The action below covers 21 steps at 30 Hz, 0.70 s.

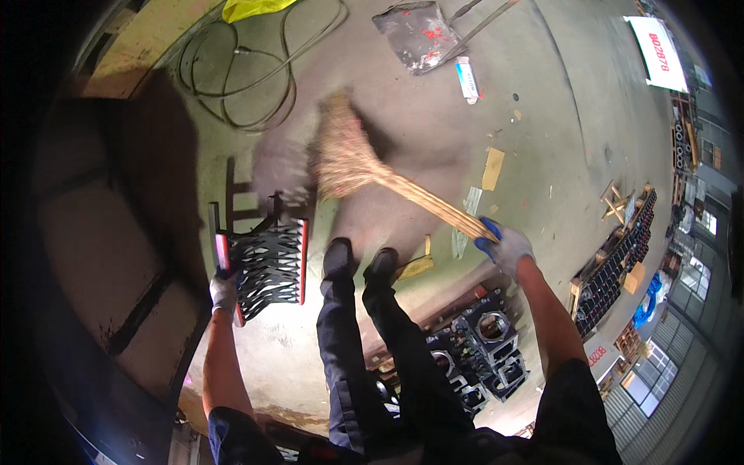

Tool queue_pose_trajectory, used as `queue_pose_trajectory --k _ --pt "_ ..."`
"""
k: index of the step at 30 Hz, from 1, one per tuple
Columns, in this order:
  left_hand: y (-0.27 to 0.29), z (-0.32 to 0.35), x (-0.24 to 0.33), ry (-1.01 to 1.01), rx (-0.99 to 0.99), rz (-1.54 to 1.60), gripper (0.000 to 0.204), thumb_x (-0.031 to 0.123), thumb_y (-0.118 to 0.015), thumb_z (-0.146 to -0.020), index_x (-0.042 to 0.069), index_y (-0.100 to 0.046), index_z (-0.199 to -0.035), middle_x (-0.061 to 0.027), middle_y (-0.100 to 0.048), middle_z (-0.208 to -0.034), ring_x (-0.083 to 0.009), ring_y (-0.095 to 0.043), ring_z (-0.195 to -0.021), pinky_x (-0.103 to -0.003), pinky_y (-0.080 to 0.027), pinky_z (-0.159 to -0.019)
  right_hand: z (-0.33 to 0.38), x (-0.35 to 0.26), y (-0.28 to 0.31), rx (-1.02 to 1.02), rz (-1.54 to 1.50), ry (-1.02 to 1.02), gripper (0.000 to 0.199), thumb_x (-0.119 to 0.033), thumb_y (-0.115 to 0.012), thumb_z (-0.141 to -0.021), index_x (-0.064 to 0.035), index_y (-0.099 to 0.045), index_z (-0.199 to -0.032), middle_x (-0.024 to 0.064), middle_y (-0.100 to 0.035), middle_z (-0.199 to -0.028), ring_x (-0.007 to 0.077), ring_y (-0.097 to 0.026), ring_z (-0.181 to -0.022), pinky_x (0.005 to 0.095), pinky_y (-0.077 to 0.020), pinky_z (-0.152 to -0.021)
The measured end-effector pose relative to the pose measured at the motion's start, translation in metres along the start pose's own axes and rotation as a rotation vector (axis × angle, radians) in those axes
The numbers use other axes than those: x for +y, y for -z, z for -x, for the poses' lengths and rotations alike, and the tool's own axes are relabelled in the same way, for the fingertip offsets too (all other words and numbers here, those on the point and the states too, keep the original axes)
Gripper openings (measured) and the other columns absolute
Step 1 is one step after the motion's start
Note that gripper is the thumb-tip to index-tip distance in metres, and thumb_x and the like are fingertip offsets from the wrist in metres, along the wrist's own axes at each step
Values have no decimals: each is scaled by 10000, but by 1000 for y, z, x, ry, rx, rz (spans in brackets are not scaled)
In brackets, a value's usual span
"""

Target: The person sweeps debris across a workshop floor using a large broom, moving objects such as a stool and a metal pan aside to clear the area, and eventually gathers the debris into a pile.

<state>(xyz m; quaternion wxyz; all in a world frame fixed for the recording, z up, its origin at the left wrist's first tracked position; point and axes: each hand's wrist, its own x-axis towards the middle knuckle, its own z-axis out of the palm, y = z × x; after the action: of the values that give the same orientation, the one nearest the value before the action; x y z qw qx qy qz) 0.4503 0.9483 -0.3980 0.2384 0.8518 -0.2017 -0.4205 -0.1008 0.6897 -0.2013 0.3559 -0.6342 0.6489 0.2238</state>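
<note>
- Dark, loose trousers (335,341), a faint panel outline on the left thigh
- Black shoes (339,260), rounded at the toe, at the foot end of the trousers
- Left of the trousers, a whitish left glove (223,293) with dark bluish fingers, and a short, dark left sleeve (235,436)
- Right of the trousers, a whitish right glove (513,248), bright blue over the fingers, and a short, blackish right sleeve (577,403)

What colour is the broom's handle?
The broom handle is light yellowish brown. It shows best in the head view.
</note>
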Motion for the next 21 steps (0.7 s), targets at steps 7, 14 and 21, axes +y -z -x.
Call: queue_pose_trajectory --k 7,14,21 --pt "-11 17 52 127 190 -659 754 360 -629 -734 46 -276 -1322 -256 -418 -1232 -388 -456 -1090 -416 -394 -911 90 83 -50 163 -97 -419 547 -507 -580 -743 -179 -512 -1175 164 -623 -916 331 -599 -846 409 -482 -701" --pt "-23 99 92 22 126 -692 746 317 -665 -685 45 -330 -1293 -272 -446 -1174 -362 -484 -1056 -398 -410 -897 119 117 -55 -26 120 -135 507 -451 -533 -786 -246 -443 -1241 148 -619 -890 322 -600 -818 415 -474 -711" --pt "-98 143 261 -241 -160 -61 582 171 -630 -759 22 -377 -1261 -113 -536 -1091 -115 -530 -695 -253 -463 -560 90 166 2 -8 122 -282 548 -398 -575 -772 -237 -411 -1269 146 -615 -927 310 -598 -852 409 -472 -740"
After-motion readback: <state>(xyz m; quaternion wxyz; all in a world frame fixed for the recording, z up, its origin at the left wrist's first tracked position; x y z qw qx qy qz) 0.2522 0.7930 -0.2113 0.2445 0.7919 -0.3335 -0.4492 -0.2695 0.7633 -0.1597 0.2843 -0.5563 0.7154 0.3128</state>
